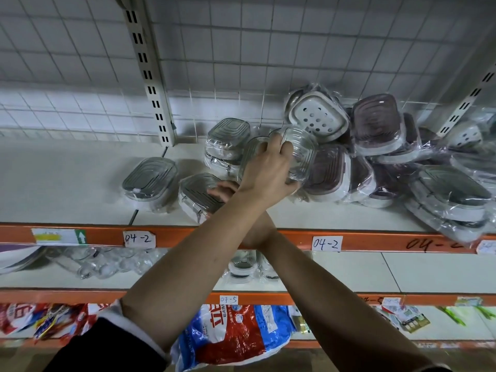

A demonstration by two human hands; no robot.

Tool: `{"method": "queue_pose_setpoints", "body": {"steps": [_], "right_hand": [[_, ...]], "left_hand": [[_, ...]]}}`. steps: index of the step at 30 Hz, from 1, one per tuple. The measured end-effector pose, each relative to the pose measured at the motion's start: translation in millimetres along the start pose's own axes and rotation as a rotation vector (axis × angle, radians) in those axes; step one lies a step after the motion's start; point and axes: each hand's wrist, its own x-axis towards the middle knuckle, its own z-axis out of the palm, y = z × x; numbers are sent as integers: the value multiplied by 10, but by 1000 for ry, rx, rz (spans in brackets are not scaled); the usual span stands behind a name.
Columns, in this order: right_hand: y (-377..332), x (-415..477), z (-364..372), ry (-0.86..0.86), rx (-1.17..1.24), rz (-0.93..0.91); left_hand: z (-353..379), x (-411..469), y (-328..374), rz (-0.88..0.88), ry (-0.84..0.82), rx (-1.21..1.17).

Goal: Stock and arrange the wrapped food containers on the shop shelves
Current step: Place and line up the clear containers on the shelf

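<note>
My arms cross over the top shelf. My left hand reaches to the right and grips a clear wrapped container, held tilted on its edge above the shelf. Beneath that arm, my right hand holds a grey-lidded wrapped container near the shelf's front; most of this hand is hidden. Two more grey-lidded containers stand nearby, one at the left and a stacked one behind. A loose heap of wrapped purple-lidded and white containers fills the right side.
The orange shelf edge carries paper labels reading 04-2. The shelf below holds clear wrapped jars and a small container. Lower down lie red and blue bags. A slotted upright stands against the wire grid back.
</note>
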Motion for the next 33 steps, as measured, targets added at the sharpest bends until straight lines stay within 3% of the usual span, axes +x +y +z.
{"method": "queue_pose_setpoints", "body": {"steps": [8, 13, 25, 33], "right_hand": [[-134, -71, -144, 28, 68, 9], [-174, -88, -175, 103, -49, 38], [-174, -348, -494, 256, -56, 37], [-89, -566, -592, 289, -140, 77]], "left_hand": [[-90, 12, -163, 68, 6, -77], [-248, -4, -412, -7, 85, -131], [-445, -178, -956, -138, 112, -179], [-503, -730, -1275, -187, 203, -120]]}}
